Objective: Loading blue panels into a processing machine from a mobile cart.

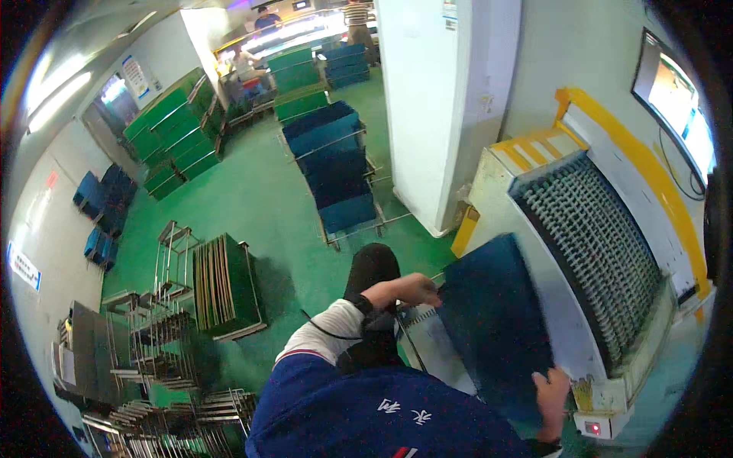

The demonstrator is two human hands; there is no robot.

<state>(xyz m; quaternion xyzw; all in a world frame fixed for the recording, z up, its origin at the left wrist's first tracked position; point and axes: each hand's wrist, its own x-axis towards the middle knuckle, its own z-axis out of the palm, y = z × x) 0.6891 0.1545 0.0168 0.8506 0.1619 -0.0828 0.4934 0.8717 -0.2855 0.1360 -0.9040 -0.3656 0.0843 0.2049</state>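
A large dark blue flat panel (496, 317) is tilted in front of me, between my body and a machine with a curved bed of small rollers (592, 248). My left hand (418, 290) is closed at the panel's far left edge, its fingertips partly hidden. A dark band with a thin cord circles that wrist. At the near right edge of the panel, my right hand (551, 393) is closed on it, slightly blurred. Below the panel shows part of a pale surface (439, 343). The panel lies apart from the rollers, beside the machine's white side.
A rack of blue panels (336, 172) stands ahead on the green floor. Green panels fill a rack (225, 286) at left, near metal frames (156, 336). A white pillar (427, 107) rises beside the machine. A screen (676, 99) hangs at right. People work far back.
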